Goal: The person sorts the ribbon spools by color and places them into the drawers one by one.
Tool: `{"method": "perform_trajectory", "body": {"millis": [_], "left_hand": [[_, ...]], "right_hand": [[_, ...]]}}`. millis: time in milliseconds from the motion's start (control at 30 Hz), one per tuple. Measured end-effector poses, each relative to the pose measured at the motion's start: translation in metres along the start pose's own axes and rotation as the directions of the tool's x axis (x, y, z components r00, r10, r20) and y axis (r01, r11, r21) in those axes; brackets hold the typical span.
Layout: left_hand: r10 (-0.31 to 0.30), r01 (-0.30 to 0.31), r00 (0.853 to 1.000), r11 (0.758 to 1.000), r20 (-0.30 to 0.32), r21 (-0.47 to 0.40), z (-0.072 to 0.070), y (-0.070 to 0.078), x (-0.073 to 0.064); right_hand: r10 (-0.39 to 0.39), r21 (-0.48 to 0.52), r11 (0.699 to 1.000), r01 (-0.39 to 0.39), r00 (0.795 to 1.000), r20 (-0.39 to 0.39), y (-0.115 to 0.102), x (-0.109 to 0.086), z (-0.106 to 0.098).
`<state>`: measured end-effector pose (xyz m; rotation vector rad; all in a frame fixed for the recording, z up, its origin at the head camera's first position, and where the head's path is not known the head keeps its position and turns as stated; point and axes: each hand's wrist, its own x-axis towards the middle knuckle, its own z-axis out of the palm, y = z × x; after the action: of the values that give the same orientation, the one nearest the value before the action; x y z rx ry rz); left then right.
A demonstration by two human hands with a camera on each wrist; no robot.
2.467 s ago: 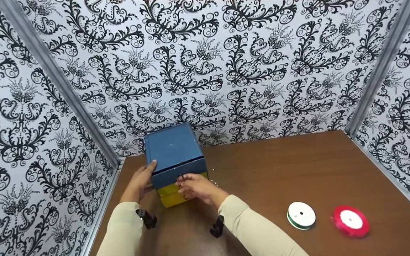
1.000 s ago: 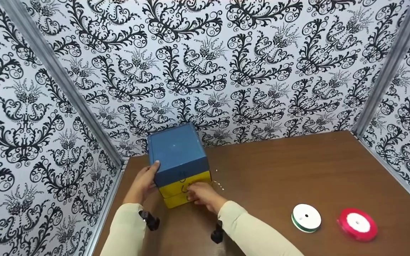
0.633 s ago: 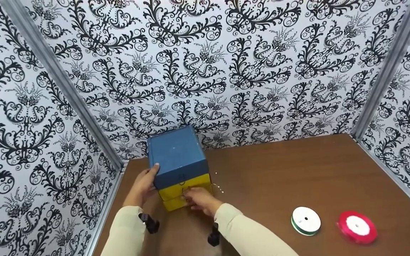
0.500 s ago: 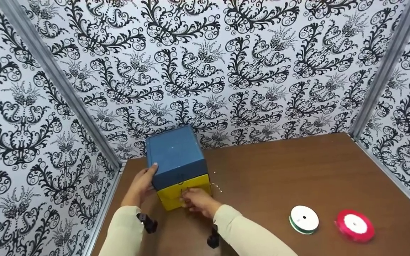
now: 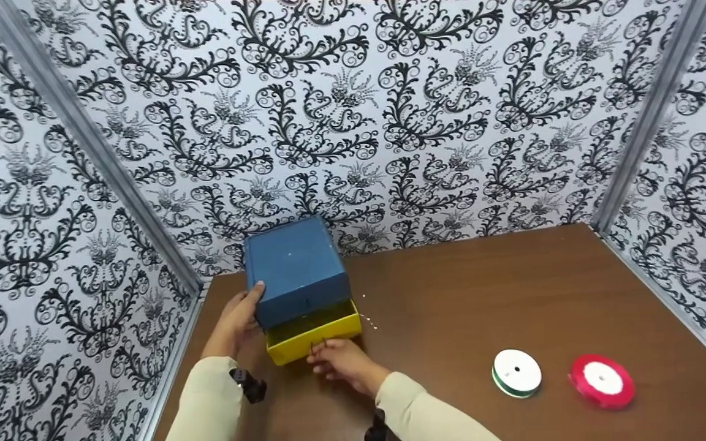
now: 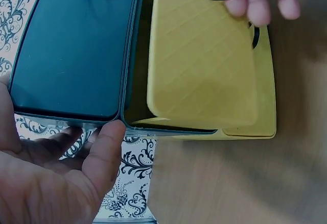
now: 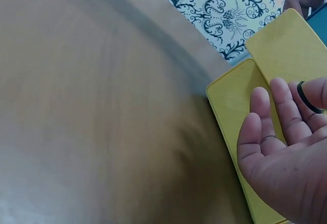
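A small drawer box (image 5: 295, 257) with a blue top and blue upper drawer stands near the back wall. Below that, the middle yellow drawer (image 5: 316, 340) is pulled partway out, its shadowed inside showing. My right hand (image 5: 344, 361) holds this drawer's black loop handle (image 7: 308, 99), the loop hooked between thumb and fingers. My left hand (image 5: 235, 318) grips the box's left side, thumb at the top edge. In the right wrist view, the lower yellow drawer (image 7: 235, 89) shows beneath the pulled one.
A spool of green ribbon (image 5: 516, 372) with a white face and a spool of red ribbon (image 5: 602, 380) lie on the brown table (image 5: 451, 294), right of the box. A short string of white beads (image 5: 369, 321) lies beside the box. Patterned walls (image 5: 353, 122) enclose the table.
My right hand left the blue drawer, which was slightly out and is now flush, and went down to the middle yellow drawer's loop. That drawer has since slid out toward me.
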<state>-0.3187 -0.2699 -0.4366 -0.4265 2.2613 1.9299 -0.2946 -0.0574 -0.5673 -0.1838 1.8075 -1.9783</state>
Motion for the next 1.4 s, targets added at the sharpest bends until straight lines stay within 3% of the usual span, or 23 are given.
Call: {"method": "perform_trajectory", "body": {"millis": [167, 567, 833, 1167, 1400], "left_hand": [[0.000, 0.000, 1.000, 0.999, -0.011, -0.036, -0.003, -0.002, 0.000], [-0.050, 0.050, 0.999, 0.998, -0.001, -0.032, 0.002, 0.000, 0.001], [0.027, -0.024, 0.999, 0.991, -0.019, 0.129, -0.001, 0.001, 0.002], [0.008, -0.005, 1.000, 0.996, -0.025, 0.094, -0.003, 0.000, 0.001], [-0.005, 0.007, 1.000, 0.997, -0.021, 0.071, -0.002, -0.002, 0.002]], "right_hand": [[-0.017, 0.024, 1.000, 0.017, 1.000, 0.018, 0.008, -0.010, 0.002], [-0.041, 0.082, 0.996, 0.036, 0.997, 0.063, 0.026, -0.042, -0.004], [-0.059, 0.030, 0.998, 0.056, 0.993, 0.098, 0.034, -0.060, -0.007], [-0.053, 0.048, 0.998, 0.047, 0.990, 0.128, 0.039, -0.079, -0.011], [-0.020, 0.004, 1.000, 0.020, 0.987, 0.162, 0.042, -0.094, -0.019]]}}
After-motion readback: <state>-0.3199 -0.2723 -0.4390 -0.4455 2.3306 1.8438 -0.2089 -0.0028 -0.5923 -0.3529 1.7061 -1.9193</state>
